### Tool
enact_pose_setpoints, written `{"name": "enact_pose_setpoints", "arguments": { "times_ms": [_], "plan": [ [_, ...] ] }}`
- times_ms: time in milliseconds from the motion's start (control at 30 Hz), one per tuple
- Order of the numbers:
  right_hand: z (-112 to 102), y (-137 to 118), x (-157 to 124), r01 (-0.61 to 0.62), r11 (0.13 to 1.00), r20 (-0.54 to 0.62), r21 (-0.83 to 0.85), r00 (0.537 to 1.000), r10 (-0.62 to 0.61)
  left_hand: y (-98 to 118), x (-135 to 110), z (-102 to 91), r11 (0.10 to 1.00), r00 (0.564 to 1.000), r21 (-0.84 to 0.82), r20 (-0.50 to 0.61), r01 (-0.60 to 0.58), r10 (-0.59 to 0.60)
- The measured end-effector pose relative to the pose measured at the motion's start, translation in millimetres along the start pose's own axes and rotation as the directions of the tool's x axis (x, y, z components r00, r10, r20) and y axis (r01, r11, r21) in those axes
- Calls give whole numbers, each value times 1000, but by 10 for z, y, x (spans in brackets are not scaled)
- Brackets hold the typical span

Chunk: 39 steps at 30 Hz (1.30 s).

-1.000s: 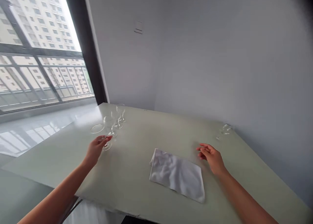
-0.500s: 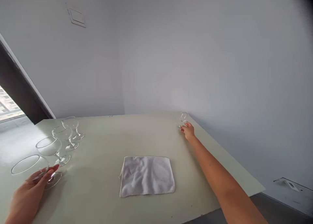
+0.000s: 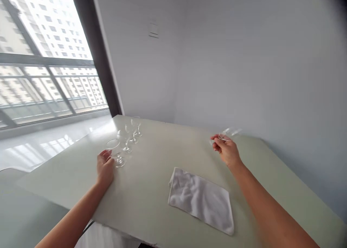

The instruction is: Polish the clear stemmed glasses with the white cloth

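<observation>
My right hand (image 3: 227,149) is closed around the stem end of a clear stemmed glass (image 3: 231,131), which is tilted and blurred above the far right of the table. On the left, my left hand (image 3: 105,166) is beside the nearest of several clear stemmed glasses (image 3: 115,148), its fingers slightly parted and curved by the bowl. That glass stands upright on its foot; whether the fingertips touch it is hard to make out. Behind it, the other glasses (image 3: 127,137) stand upright in a row running away from me.
A folded white cloth (image 3: 202,201) lies on the pale green tabletop (image 3: 151,190) between my arms. Grey walls (image 3: 257,71) rise behind the table and along its right side. A large window (image 3: 48,85) is at the left, and a switch plate (image 3: 153,30) is on the wall.
My right hand has lifted the far glass and tilted it. My left hand has let go of the nearest glass's stem. The view has swung left, bringing the window into sight.
</observation>
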State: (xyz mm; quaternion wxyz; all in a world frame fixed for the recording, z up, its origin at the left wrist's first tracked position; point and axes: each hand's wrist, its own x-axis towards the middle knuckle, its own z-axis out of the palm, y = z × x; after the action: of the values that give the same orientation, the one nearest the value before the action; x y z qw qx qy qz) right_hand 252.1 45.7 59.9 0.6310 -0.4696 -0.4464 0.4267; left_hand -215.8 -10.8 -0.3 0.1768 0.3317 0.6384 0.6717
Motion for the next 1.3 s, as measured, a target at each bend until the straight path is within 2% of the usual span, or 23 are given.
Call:
{"name": "enact_pose_setpoints", "arguments": {
  "times_ms": [67, 133, 167, 200, 233, 267, 300, 333, 367, 433, 533, 600, 667, 733, 833, 967, 1100, 1200, 1300],
  "plan": [
    [435, -20, -236, -69, 998, 183, 2, 981, 67, 15, 31, -62, 999, 991, -38, -133, 17, -22],
    [844, -20, -492, -128, 992, 337, -1, 934, 121, 96, -22, -140, 1000, 956, -12, -293, -4, 0],
    [1033, -19, -621, -151, 989, 402, 1, 905, 138, 160, -97, -175, 999, 942, 20, -334, -33, 38],
    [1211, -21, -749, -167, 986, 455, 1, 878, 148, 237, -206, -203, 996, 941, 56, -326, -72, 87],
    [1377, -23, -875, -173, 985, 499, -6, 853, 153, 321, -346, -220, 988, 954, 91, -265, -122, 142],
    [1529, -25, -999, -169, 985, 539, -21, 828, 153, 407, -508, -223, 981, 976, 102, -128, -162, 175],
    [1667, -23, -1120, -156, 987, 574, -40, 805, 150, 489, -682, -213, 977, 981, 100, 65, -189, 183],
    [1789, -17, -1237, -137, 989, 607, -59, 781, 145, 563, -855, -191, 972, 951, 98, 251, -212, 182],
    [1894, -5, -1347, -117, 990, 639, -77, 757, 139, 624, -1016, -160, 969, 896, 62, 398, -240, 197],
    [2049, 34, -1541, -71, 992, 695, -101, 709, 122, 699, -1269, -92, 984, 826, -17, 541, -175, 156],
    [2122, 91, -1724, 25, 990, 759, -141, 644, 92, 715, -1420, -38, 991, 790, -88, 613, 96, -21],
    [2057, 102, -1756, 92, 981, 786, -172, 612, 81, 689, -1380, -61, 977, 801, -106, 592, 187, -89],
    [1908, 94, -1723, 129, 970, 785, -207, 614, 85, 646, -1259, -133, 982, 846, -101, 527, 161, -84],
    [1694, 86, -1645, 110, 963, 745, -247, 657, 116, 589, -1098, -234, 990, 884, -65, 460, 126, -82],
    [1307, 93, -1492, 3, 956, 646, -293, 737, 196, 487, -871, -391, 990, 917, 7, 375, 143, -135],
    [775, 127, -1319, -71, 925, 517, -372, 812, 270, 378, -701, -514, 977, 918, 65, 334, 204, -213],
    [329, 167, -1220, -93, 889, 394, -448, 872, 290, 315, -617, -536, 976, 912, 91, 349, 197, -217],
    [95, 193, -1190, -112, 873, 318, -475, 903, 289, 264, -553, -532, 979, 922, 116, 333, 168, -198],
    [-65, 215, -1182, -131, 864, 279, -486, 913, 296, 207, -498, -544, 977, 927, 158, 325, 143, -188]
  ]
}}
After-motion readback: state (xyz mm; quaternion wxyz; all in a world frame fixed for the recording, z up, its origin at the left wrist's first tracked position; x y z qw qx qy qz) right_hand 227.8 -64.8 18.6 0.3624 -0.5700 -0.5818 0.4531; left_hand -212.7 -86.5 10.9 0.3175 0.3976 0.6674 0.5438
